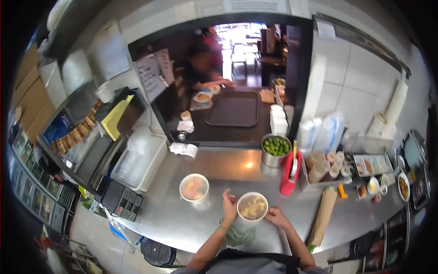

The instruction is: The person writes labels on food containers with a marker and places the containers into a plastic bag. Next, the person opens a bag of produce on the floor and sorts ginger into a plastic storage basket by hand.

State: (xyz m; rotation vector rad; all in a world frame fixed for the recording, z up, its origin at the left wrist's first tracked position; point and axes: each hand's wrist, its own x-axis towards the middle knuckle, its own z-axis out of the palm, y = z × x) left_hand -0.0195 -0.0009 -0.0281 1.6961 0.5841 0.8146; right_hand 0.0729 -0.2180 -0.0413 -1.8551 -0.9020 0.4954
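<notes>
Both my hands are on the white tub [252, 208], which sits on the steel surface [173, 219] right at its near edge, straight in front of me. My left hand [229, 206] is against the tub's left side with the fingers curled up around the rim, and my right hand [276, 214] is pressed to its right side, fingers wrapped low round the wall. So both are closed on the tub, nothing else in them. Inside the tub there's something pale and yellowish, lumpy looking; can't make out more than that.

Just left of the tub and a bit further back sits a second round container [194, 187], with a pinkish-orange filling under what looks like a clear lid. Behind the tub and slightly right, a metal pot [275, 150] stands full of green limes. Right of the tub there's a red holder [289, 176] standing upright, and past it a rack with small cups [326, 166]. A long brown paper bag [324, 214] lies flat just right of my right hand, close to it but not touching. Under the tub's left side, some green cloth or bag [239, 236] hangs over the surface edge by my left wrist.

Far behind the tub, through the serving hatch, a dark tray [232, 108] lies on the ledge and another person is blurry behind it.
</notes>
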